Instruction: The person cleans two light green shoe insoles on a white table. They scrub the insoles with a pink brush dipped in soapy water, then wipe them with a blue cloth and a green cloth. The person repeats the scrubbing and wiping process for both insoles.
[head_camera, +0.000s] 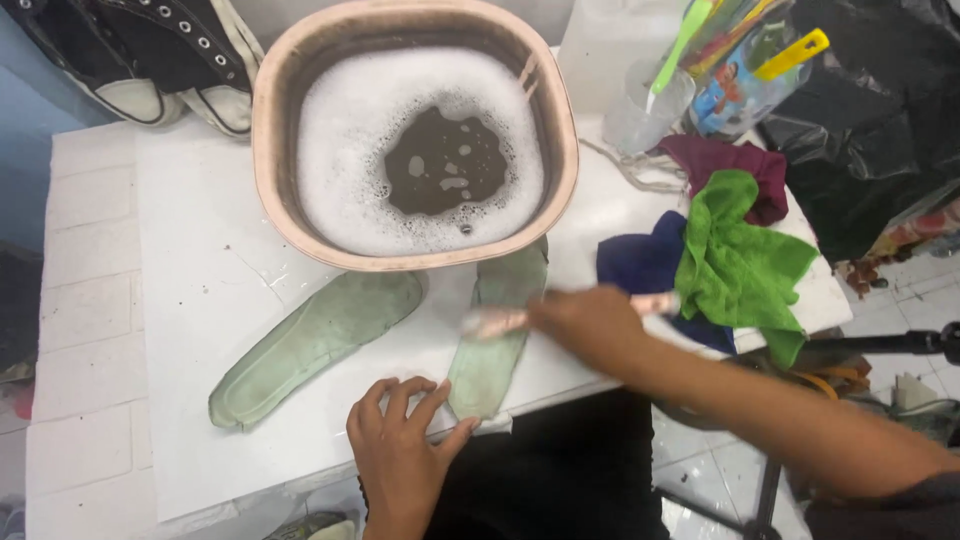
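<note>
Nearest to me: left hand (400, 450) was flat on the white table (190, 300) at its near edge, fingers spread, thumb tip touching the heel end of the right-side insole (497, 335), pinning it. Nothing was held in that hand.

Right hand (590, 322) came in from the right across that same insole, fingers curled shut around a pinkish brush (500, 321). Brush was motion-blurred; its head sat on the middle of the insole and the handle end stuck out past the knuckles toward the cloths. I couldn't make out individual fingertips.

The insole was pale green, lying lengthwise, toe end tucked under the basin rim. A second green insole (315, 345) lay just to its left, angled, untouched, well apart from both hands.

Next back: pink oval basin (270, 120) in the table's centre, dark water ringed with white foam.

Right of the hands: green cloth (740, 265) draped over a dark blue cloth (645, 262), maroon cloth (735, 160) behind them.

Far side: clear plastic cup (635, 120) with a green-handled brush (680, 45) standing in it, black-and-white sneakers (150, 55) at top left.
</note>
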